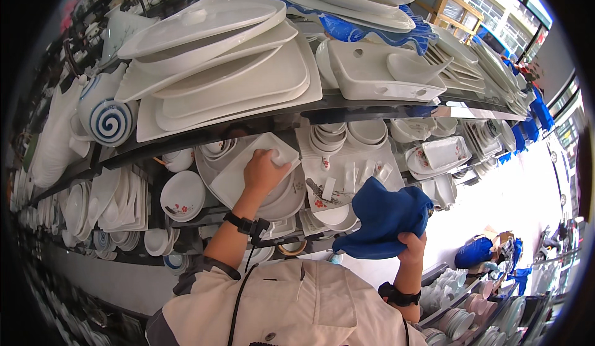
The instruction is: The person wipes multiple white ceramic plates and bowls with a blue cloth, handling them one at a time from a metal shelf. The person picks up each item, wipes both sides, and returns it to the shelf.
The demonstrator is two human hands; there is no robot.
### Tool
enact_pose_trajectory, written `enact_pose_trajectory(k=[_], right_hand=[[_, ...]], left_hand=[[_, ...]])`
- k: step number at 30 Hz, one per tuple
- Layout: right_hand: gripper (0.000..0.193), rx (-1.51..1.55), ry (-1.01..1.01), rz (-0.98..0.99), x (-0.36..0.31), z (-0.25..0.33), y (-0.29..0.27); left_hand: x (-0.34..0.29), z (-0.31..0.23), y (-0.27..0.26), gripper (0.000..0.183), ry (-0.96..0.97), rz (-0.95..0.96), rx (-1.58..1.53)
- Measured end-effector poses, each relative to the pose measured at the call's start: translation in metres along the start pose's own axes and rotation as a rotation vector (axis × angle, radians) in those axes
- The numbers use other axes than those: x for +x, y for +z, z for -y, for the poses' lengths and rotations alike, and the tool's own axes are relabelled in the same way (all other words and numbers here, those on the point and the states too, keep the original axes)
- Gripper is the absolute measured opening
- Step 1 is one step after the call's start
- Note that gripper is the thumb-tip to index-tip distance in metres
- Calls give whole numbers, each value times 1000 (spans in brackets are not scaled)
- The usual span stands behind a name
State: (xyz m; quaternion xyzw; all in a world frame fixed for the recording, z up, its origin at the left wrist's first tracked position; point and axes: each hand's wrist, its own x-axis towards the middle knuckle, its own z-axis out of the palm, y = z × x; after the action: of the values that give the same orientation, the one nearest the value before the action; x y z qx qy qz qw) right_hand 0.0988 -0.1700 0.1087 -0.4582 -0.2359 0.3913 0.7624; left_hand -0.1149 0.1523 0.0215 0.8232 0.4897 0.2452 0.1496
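My left hand (265, 171) reaches into the middle shelf, over a white square plate (242, 171) that lies on a pile of larger plates. Its fingers are curled beside a small rounded white ceramic piece (283, 155) on that plate; the fingertips are partly hidden. A dark blue cloth (384, 219) hangs bunched from my right hand (411, 247), with the fingers closed round its lower right edge. Right of the plate stand stacked white bowls (328, 137) and small white dishes on a tray (392, 160).
Above, the glass shelf edge (347, 109) crosses over my hands, bearing tilted stacks of white platters (229, 85) and a rectangular white dish (384, 85). A blue-swirled vase (106, 113) stands at left. Lower right, another rack carries stacked dishes (455, 323).
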Motion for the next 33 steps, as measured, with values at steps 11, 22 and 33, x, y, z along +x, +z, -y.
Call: enact_pose_trajectory(k=[11,22,33], right_hand=[[73,250,211,85,2,-19,27],[31,-339,148,235,12,-41,62],[30,-440,-73,259,-5,5,10]], left_hand=[[-46,-52,-60,63,465,28,-391],[-98,-110,-79,65,1056,141,-420],[-162,-193,-82,93,513,479,-670]])
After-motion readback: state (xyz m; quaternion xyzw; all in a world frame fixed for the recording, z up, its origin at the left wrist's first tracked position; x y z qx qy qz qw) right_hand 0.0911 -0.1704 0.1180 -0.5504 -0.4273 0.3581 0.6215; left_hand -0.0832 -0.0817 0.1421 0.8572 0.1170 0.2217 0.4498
